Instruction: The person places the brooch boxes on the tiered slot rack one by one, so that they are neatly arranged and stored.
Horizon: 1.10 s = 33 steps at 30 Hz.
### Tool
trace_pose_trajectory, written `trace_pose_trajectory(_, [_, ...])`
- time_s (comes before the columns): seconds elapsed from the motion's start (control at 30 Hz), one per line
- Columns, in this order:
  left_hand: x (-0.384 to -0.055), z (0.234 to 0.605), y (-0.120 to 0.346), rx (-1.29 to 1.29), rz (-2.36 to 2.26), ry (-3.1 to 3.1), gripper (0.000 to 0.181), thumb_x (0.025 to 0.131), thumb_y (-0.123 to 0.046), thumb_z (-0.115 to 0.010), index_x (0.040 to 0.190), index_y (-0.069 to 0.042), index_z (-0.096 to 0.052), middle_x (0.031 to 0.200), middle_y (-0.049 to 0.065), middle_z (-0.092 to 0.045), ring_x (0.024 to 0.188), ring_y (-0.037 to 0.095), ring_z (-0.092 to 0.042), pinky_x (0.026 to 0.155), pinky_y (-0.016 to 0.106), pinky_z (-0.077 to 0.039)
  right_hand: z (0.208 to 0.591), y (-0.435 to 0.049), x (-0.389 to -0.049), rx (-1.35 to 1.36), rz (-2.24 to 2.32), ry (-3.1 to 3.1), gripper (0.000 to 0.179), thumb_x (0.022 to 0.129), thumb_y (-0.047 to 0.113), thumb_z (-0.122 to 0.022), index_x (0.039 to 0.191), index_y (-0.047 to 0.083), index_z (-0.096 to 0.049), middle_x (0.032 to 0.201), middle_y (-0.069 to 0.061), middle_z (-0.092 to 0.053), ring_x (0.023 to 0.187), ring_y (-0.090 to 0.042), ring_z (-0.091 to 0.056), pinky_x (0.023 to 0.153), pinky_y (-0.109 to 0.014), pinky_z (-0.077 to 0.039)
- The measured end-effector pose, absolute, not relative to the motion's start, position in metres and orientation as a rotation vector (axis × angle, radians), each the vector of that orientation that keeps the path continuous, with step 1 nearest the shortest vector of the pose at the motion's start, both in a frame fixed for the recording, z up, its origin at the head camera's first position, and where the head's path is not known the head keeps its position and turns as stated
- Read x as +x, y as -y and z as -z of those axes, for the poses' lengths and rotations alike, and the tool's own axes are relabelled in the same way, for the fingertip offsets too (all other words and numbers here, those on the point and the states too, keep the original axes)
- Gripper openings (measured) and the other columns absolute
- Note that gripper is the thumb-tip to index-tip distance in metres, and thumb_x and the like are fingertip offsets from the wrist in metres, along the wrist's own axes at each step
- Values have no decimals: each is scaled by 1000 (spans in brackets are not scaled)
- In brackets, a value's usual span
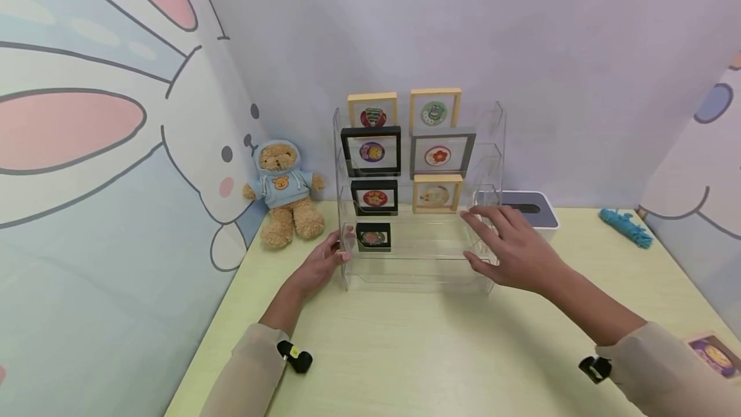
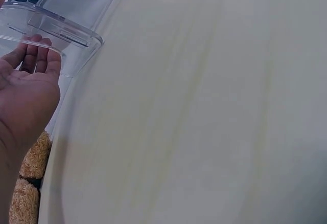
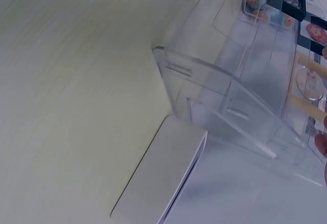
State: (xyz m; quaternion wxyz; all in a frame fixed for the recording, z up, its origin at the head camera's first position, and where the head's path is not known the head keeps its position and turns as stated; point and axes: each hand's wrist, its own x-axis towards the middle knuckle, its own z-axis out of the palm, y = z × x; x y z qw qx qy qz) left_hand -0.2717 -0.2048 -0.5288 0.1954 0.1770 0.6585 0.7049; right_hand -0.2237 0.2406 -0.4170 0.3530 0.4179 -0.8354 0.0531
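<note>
A clear acrylic display rack [image 1: 425, 268] stands on the table with several small picture frames on its tiers. My left hand [image 1: 315, 269] holds the rack's left side panel low down, thumb in front and fingers behind; the left wrist view shows those fingers behind the clear plastic. My right hand [image 1: 515, 253] hovers by the rack's right side, fingers spread and holding nothing. Its fingertips are close to a light wood frame [image 1: 437, 194] with a pale round picture. Left of that are a black frame [image 1: 374, 198] with a red picture and, one tier lower, a smaller black frame [image 1: 373, 237].
A teddy bear [image 1: 283, 192] in a blue hoodie sits left of the rack. Behind the right hand is a white tissue box [image 1: 535, 208] with a grey top. Blue string [image 1: 626, 227] lies far right, and another frame [image 1: 714, 354] at the right edge.
</note>
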Motion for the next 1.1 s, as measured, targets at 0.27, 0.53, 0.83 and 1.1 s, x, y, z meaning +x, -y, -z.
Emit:
trace_pose_trajectory(0.27, [-270, 528, 205, 477, -1979, -1841, 90, 106, -33, -72, 176, -9, -20, 175, 21, -27, 164, 36, -22, 134, 57, -13, 421, -279, -210, 975, -126, 2228, 76, 110, 62, -46, 145, -1, -66, 137, -25, -65, 116, -46, -62, 95, -61, -54])
trace_pose_trajectory(0.53, [-271, 529, 206, 471, -1978, -1831, 95, 105, -40, -75, 176, -10, -19, 176, 21, -26, 165, 36, -20, 136, 56, -11, 427, -314, -197, 894, -113, 2202, 80, 109, 66, -45, 142, -4, -67, 131, -26, -68, 104, -49, -65, 82, -65, -53])
trace_pose_trajectory(0.83, [-271, 528, 206, 479, -1966, -1840, 98, 104, -43, -75, 177, -10, -18, 177, 21, -25, 166, 36, -20, 135, 56, -12, 439, -373, -178, 765, -158, 2284, 94, 106, 77, -43, 135, -8, -69, 126, -29, -69, 104, -54, -61, 92, -63, -46])
trace_pose_trajectory(1.1, [-270, 529, 207, 466, -1984, -1823, 100, 104, -43, -76, 177, -9, -17, 181, 21, -22, 168, 36, -16, 137, 57, -8, 457, -427, -154, 583, -176, 2514, 87, 90, 68, -80, 131, -7, -68, 124, -30, -66, 99, -54, -60, 79, -71, -47])
